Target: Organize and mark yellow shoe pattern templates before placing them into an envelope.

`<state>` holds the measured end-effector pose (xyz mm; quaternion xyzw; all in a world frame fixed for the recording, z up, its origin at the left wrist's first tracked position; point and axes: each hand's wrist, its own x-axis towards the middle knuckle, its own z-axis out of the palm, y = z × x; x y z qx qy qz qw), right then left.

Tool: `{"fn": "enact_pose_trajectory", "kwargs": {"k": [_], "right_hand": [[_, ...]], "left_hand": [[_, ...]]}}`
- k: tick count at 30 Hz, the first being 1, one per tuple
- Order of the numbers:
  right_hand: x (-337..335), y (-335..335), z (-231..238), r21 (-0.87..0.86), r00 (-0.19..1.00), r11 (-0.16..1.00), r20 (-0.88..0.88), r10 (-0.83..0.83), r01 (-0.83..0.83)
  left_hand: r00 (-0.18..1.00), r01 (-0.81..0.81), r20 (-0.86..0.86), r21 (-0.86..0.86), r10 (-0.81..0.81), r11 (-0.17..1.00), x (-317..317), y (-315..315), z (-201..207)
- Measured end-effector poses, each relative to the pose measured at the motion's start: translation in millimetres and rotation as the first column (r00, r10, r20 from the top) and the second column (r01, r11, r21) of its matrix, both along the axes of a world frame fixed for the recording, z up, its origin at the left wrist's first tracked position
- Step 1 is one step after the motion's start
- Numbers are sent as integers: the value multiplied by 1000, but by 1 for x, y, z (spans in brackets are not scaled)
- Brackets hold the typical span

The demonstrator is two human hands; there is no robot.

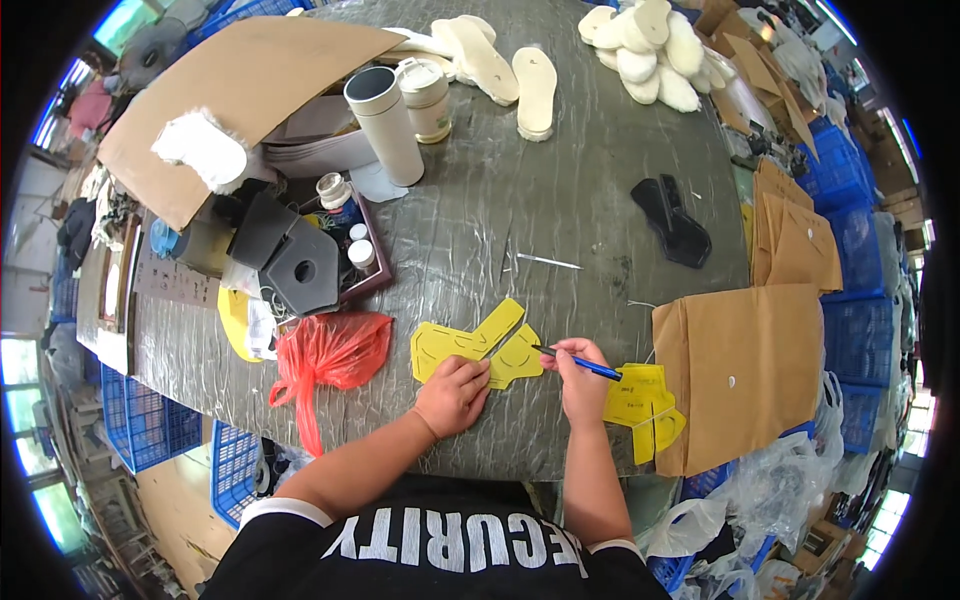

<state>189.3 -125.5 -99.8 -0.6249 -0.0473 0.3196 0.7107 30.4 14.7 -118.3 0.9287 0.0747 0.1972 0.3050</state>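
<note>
By the table's [460, 220] near edge, the left hand [455, 396] pressed a probably light, stiff yellow card [438, 342], best held by its rim, while the right hand [580, 378] pinched a pen [605, 371]

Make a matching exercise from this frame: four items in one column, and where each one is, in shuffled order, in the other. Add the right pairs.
Column one
1. Blue pen
2. Left hand
3. Red plastic bag
4. Black shaped piece

Column two
A. On the table, to the left of both hands
B. Held in the right hand
C. Toward the far right of the table, farther off than both hands
D. With fingers on the yellow template

Right pairs: 1-B, 2-D, 3-A, 4-C
</note>
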Motion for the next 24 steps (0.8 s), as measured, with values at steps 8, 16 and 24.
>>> {"fn": "enact_pose_trajectory", "kwargs": {"k": [8, 16, 24], "right_hand": [[-21, 22, -3, -332, 704, 939, 645, 298, -94], [-25, 26, -8, -353, 663, 927, 667, 341, -122], [-24, 25, -7, -356, 647, 925, 678, 351, -128]], "left_hand": [[1000, -4, 20, -24, 5, 1000, -2, 1, -2], [999, -1, 40, -28, 2, 1000, -2, 1, -5], [999, -5, 35, -28, 6, 1000, -1, 0, -4]]}}
